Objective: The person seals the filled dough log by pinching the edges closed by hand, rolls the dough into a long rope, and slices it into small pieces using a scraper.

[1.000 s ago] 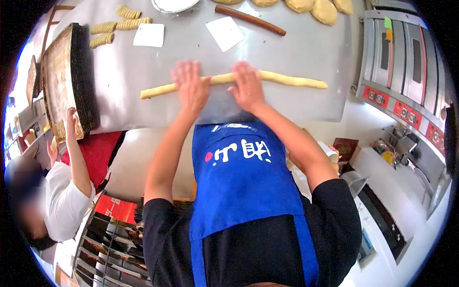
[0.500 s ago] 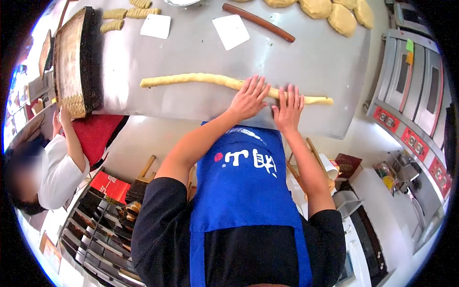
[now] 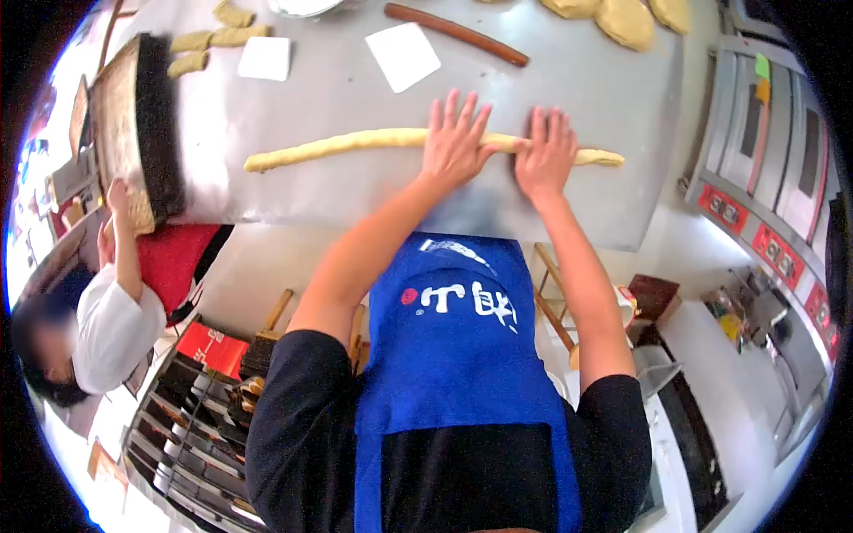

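A long, thin dough rope (image 3: pixel 346 142) lies left to right across the metal table (image 3: pixel 311 195). My left hand (image 3: pixel 456 147) rests flat on the rope right of its middle, fingers spread and pointing away from me. Close to the rope's right end, my right hand (image 3: pixel 545 155) lies over it, palm down, its fingers stretched out. The dough under both palms is hidden. Beyond the rope are a white square scraper (image 3: pixel 402 57), another white scraper (image 3: pixel 265 59) and a brown rolling pin (image 3: pixel 457 34).
Ridged dough pieces (image 3: pixel 238 36) and a bowl (image 3: pixel 305 6) are at the far left, round dough lumps (image 3: pixel 625 24) at the far right. Dark-edged trays (image 3: pixel 158 133) stand at the left table end, beside another person (image 3: pixel 115 320). Ovens (image 3: pixel 773 151) stand right.
Both hands have moved right along the rope since the first frame, then slightly away from me in the last half second. The rope's right part has shifted away with them.
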The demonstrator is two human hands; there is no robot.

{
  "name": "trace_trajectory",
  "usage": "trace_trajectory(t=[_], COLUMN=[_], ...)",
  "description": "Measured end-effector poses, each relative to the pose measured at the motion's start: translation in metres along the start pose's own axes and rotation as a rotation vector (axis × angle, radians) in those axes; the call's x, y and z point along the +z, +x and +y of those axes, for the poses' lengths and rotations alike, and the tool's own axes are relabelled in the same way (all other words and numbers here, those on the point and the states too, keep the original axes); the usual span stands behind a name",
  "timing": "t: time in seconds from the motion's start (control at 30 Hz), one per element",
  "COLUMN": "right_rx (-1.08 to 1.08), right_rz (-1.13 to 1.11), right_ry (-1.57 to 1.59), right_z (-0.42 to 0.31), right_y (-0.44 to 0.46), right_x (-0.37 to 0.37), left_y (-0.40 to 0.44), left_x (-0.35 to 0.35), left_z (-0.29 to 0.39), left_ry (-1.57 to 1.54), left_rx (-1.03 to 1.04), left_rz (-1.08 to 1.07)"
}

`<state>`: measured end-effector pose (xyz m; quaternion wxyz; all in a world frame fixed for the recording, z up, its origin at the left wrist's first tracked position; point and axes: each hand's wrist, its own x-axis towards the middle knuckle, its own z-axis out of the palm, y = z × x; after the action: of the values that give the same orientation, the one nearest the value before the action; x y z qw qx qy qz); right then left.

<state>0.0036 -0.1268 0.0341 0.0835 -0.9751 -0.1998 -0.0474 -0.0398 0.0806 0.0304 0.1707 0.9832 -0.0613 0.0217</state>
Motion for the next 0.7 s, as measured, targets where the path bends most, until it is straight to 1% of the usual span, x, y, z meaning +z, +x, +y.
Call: trace_trajectory(t=[0.03, 0.07, 0.1, 0.13, 0.17, 0.23, 0.3, 0.33, 0.37, 0.43, 0.47, 0.5, 0.53, 0.57, 0.63, 0.67, 0.7], right_rx=[-0.03, -0.01, -0.028, -0.051, -0.047, 0.006, 0.031, 0.041, 0.052, 0.046, 0.031, 0.019, 0.014, 0.035, 0.049, 0.049, 0.045], right_rz=[-0.062, -0.066, -0.078, -0.09, -0.093, -0.046, -0.04, -0.018, -0.001, 0.016, 0.072, 0.129, 0.132, 0.124, 0.11, 0.034, -0.041], right_ry=[0.001, -0.025, 0.061, 0.154, 0.144, 0.108, 0.09, 0.097, 0.107, 0.13, 0.105, 0.082, 0.104, 0.099, 0.095, 0.053, 0.009], right_z=[0.003, 0.007, 0.009, 0.014, 0.021, 0.036, 0.058, 0.071, 0.082, 0.099, 0.104, 0.107, 0.11, 0.113, 0.11, 0.109, 0.107], right_y=[-0.017, -0.033, -0.045, -0.052, -0.058, -0.062, -0.052, -0.042, -0.033, -0.003, 0.015, 0.03, 0.042, 0.052, 0.05, 0.038, 0.024], right_x=[-0.007, -0.013, -0.018, -0.024, -0.03, -0.036, -0.031, -0.025, -0.018, -0.009, -0.008, -0.005, -0.002, -0.001, 0.0, -0.004, -0.009], left_y=[-0.016, -0.026, -0.03, -0.034, -0.037, -0.028, -0.008, 0.007, 0.022, 0.055, 0.07, 0.084, 0.09, 0.089, 0.085, 0.074, 0.06], left_x=[0.001, 0.001, -0.001, -0.003, -0.004, 0.0, 0.014, 0.014, 0.015, 0.015, 0.016, 0.017, 0.018, 0.019, 0.022, 0.023, 0.02], left_z=[0.006, 0.014, 0.022, 0.029, 0.036, 0.051, 0.062, 0.064, 0.064, 0.057, 0.051, 0.045, 0.041, 0.041, 0.044, 0.05, 0.057], left_ry=[-0.03, -0.058, -0.078, -0.068, -0.053, -0.056, -0.136, -0.061, -0.057, -0.024, -0.006, -0.029, -0.052, -0.035, 0.034, 0.031, 0.031], left_rx=[-0.021, -0.041, -0.023, -0.073, -0.131, -0.141, 0.056, 0.045, 0.04, -0.039, -0.05, -0.058, -0.062, -0.068, -0.05, -0.018, -0.026], left_rz=[-0.026, -0.051, -0.05, -0.021, 0.007, -0.007, -0.037, -0.091, -0.095, 0.023, 0.019, 0.085, 0.151, 0.148, 0.076, 0.019, 0.023])
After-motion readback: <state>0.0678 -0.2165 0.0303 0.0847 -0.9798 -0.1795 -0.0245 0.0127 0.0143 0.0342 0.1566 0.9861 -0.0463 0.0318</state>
